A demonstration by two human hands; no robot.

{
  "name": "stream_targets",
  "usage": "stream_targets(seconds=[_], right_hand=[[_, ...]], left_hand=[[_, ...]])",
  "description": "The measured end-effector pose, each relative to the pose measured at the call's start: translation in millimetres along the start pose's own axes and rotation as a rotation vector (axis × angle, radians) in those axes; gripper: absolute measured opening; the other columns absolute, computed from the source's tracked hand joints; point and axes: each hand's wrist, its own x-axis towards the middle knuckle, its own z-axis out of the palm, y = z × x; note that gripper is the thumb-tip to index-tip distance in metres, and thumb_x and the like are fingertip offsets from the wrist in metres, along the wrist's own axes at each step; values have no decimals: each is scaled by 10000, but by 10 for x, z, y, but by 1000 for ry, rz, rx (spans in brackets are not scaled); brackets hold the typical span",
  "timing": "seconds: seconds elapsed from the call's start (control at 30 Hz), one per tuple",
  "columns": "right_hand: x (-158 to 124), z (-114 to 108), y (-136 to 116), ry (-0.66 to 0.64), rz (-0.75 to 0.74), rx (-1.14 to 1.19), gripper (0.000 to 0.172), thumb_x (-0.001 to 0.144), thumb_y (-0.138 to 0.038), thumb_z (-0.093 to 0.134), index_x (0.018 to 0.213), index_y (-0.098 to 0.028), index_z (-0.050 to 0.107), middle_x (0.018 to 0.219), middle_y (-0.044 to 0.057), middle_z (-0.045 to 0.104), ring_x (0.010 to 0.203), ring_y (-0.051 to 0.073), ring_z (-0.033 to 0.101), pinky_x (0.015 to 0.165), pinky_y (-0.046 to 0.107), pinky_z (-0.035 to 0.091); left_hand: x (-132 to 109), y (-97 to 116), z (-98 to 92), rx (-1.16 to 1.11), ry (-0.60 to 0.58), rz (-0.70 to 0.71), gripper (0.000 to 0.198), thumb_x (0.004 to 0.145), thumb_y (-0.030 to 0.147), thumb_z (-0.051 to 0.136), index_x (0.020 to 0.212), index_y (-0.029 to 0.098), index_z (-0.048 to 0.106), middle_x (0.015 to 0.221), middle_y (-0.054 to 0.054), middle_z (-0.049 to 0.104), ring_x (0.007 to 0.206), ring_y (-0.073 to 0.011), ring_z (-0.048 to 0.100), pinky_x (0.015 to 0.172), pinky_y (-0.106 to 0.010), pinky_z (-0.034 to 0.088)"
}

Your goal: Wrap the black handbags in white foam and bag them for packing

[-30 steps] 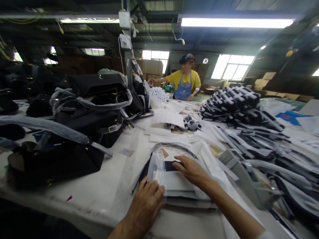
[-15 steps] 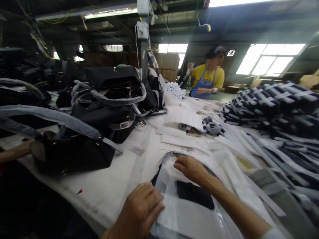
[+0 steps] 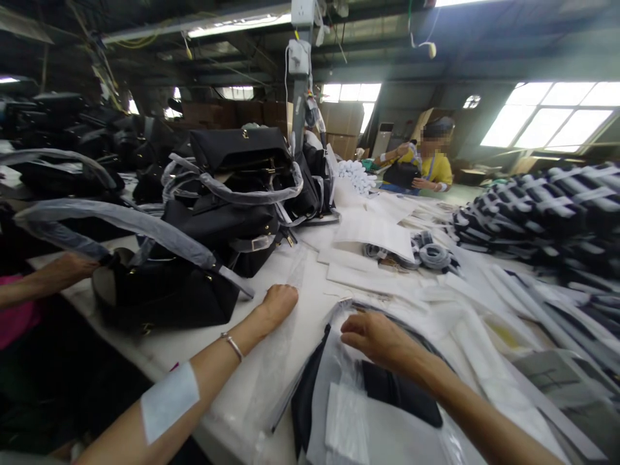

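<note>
My left hand (image 3: pixel 281 302) rests on the white table (image 3: pixel 252 361), fingers curled down; what they hold, if anything, is hidden. A bracelet and a pale rectangular patch are on that arm. My right hand (image 3: pixel 371 336) lies at the upper end of a black bag (image 3: pixel 310 394) wrapped in clear plastic and pale sheeting. Its fingers are bent together over the white material there; whatever sits between them cannot be made out. A folded bundle of clear plastic (image 3: pixel 347 423) lies on the pale sheet covering the bag.
Black handbags with wrapped handles (image 3: pixel 174 290) stand at left, where another person's hand (image 3: pixel 72 268) touches one. White foam sheets (image 3: pixel 372 239) and strap coils (image 3: pixel 433 255) lie ahead. Wrapped black pieces (image 3: pixel 542 200) are heaped at right. A person in yellow (image 3: pixel 440 169) stands across the table.
My left hand has moved from the wrapped bag forward and left onto the table, covering the spot where a small flat packet lay. My right hand stays at the bag. The person opposite now holds a black bag.
</note>
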Motion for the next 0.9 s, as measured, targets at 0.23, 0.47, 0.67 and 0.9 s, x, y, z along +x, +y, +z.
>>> stream_targets(seconds=[0.23,0.47,0.67,0.9], right_hand=[[-51,30,-128,214,-83,233,234,845,-316,576,958,-210,751,945,44,766,861,218,688,789,325,499],[-179,144,-370,167,-50,773,704,711,-416,752,1349,-207,541,1416,151,542,798,179,678,685,334,554],[-392,330,-569,-99,-111,1172,794,676,-464,843,1361,-225,521,1318,131,592,695,124,656,615,279,535],[-570,353,-514,31,-9,1145,457,678,-565,809,748,-147,639,617,-33,584,520,80,523,559,236,456]], left_hand=[[-200,-65,-437,-301,90,-38,198,961,286,549,1009,132,664,997,-81,678,935,-203,650,841,-379,530],[-836,130,-795,-827,-39,92,360,857,373,483,970,97,686,778,-56,686,679,-167,643,592,-240,489],[-1207,350,-966,-1009,-201,262,335,825,385,577,960,115,721,791,-40,686,688,-143,601,636,-228,450],[-1304,411,-977,-1117,-167,206,336,776,339,644,1029,125,703,733,9,618,661,-112,538,595,-205,406]])
